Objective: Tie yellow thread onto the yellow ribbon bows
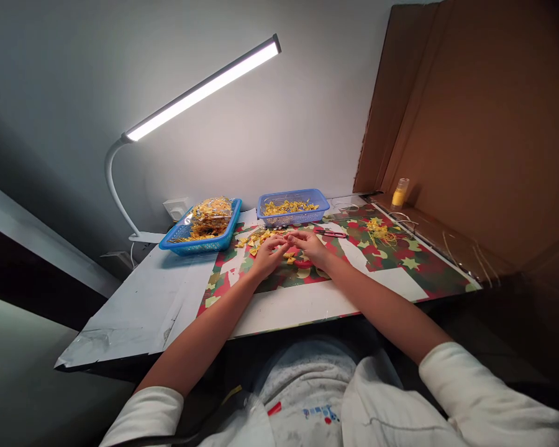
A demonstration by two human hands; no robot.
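My left hand (269,253) and my right hand (310,246) meet over the middle of the table, fingertips pinched close together. Whatever sits between the fingertips is too small to make out. Just below them lies a small yellow bow (289,257). More loose yellow bows (254,242) are scattered beside and behind my left hand. To the right of my right hand rests a slim pink-and-dark tool (331,234), perhaps thread snips. A red item (302,264) is partly visible beneath my right hand.
Behind the hands stands a blue-violet basket (292,217) of yellow bows. At left, a blue basket (200,247) holds a bagged pile. Yellow thread (381,233) lies at right, near a small yellow-filled bottle (400,194). A lit lamp (205,90) hangs above; cardboard (470,118) walls the right.
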